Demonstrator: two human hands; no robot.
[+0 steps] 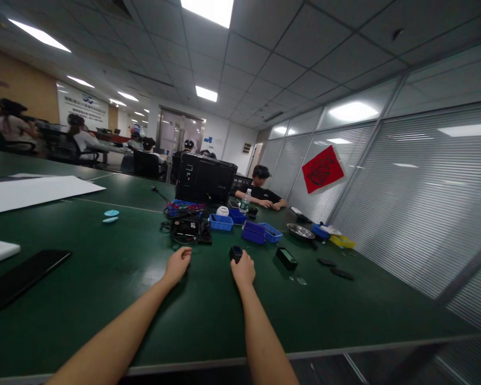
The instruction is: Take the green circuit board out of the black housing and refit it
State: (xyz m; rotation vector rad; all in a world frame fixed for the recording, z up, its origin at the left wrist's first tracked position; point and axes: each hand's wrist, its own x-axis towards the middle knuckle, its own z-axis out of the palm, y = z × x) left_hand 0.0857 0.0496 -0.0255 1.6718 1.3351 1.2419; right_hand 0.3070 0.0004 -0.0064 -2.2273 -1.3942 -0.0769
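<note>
Both my bare arms stretch out over the green table [104, 283]. My right hand [243, 270] is curled around a small black device [235, 252], which sits at the fingertips near the middle of the table; the fingers are wrapped on it, its far end poking out above my knuckles. My left hand [178, 264] rests on the tabletop just to the left, fingers folded into a loose fist and holding nothing, a little short of a black gadget with tangled cables [186, 229]. Beyond that stand several blue bins [257, 232], a white round object [222, 210] and a large black case [206, 179]. To the right of my right hand lies a flat black box [286, 258], with a metal dish [300, 231] and a yellow tray [342, 241] farther off. A dark phone [22, 277] and a white sheet [32, 191] lie at the left. A seated person in a cap [261, 190] works at the table's far end, under a red paper square [322, 169] on the blinds.
</note>
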